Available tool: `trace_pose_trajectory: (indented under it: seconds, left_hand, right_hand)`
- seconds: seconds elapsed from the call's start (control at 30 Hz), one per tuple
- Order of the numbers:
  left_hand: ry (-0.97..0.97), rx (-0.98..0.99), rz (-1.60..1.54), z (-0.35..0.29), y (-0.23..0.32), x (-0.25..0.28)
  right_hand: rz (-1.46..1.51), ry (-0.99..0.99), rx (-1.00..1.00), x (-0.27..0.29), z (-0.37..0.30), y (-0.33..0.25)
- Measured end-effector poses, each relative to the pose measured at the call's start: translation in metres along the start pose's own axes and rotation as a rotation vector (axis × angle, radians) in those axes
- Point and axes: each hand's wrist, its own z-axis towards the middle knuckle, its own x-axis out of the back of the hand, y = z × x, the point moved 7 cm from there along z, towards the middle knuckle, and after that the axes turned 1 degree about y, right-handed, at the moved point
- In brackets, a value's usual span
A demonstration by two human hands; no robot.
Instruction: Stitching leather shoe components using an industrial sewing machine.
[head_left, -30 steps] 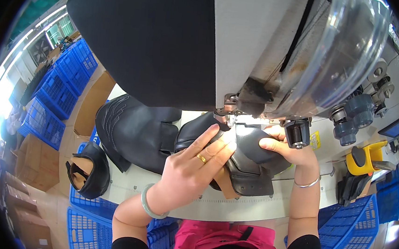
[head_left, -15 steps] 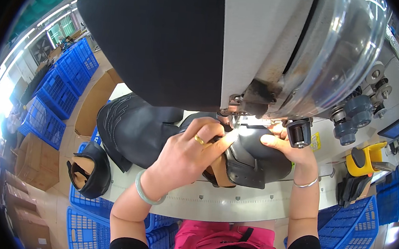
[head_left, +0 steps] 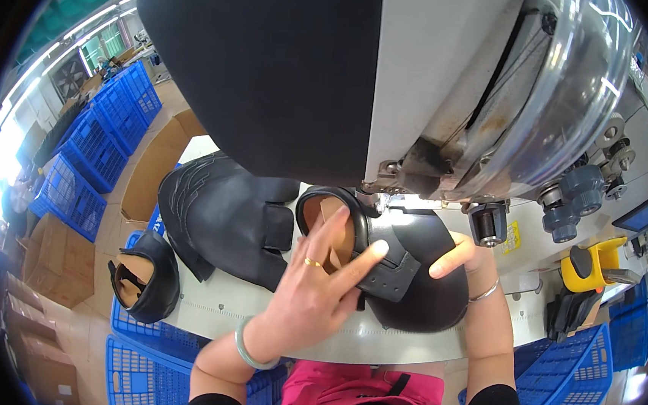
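Under the sewing machine head (head_left: pixel 407 163) lies a black leather shoe upper (head_left: pixel 427 294) with a tan lining and a strap-like flap with small holes. My left hand (head_left: pixel 313 289) rests over its tan opening, fingers and thumb stretched apart, with a ring and a pale green bangle. At the far right edge of the upper, my right hand (head_left: pixel 466 258) pinches it, thumb on top and the other fingers hidden. Left of it is a larger stitched black leather piece (head_left: pixel 221 210). Another black upper with tan lining (head_left: pixel 152 280) sits at the table's left edge.
The pale curved table (head_left: pixel 313 346) carries a measuring scale along its front. Thread tensioners (head_left: pixel 568 199) and a yellow holder (head_left: pixel 589 263) stand at the right. Blue crates (head_left: pixel 146 379) flank me below; more blue crates (head_left: pixel 96 150) and cardboard boxes (head_left: pixel 61 258) line the left.
The upper has turned and shifted toward me, with its tan opening now showing on the left. My left hand has moved down and spread from its earlier pinch. The right thumb has come down slightly.
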Motion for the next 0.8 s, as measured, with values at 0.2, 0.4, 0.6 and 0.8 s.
trace_pose_trajectory:
  seconds: [0.2, 0.4, 0.6, 0.8]
  left_hand:
    - [0.074, -0.030, 0.090, -0.007, 0.002, -0.006]
    - [0.120, -0.058, -0.015, 0.003, -0.005, 0.007]
    - [0.116, -0.009, -0.092, 0.012, -0.011, 0.016]
    - [0.059, -0.054, -0.160, 0.029, -0.023, 0.022]
  right_hand:
    - [0.231, -0.017, -0.003, -0.005, 0.004, 0.008]
    - [0.249, 0.006, 0.075, -0.011, 0.007, 0.011]
    - [0.238, 0.033, 0.128, -0.014, 0.012, 0.011]
    - [0.302, 0.026, 0.184, -0.023, 0.016, 0.012]
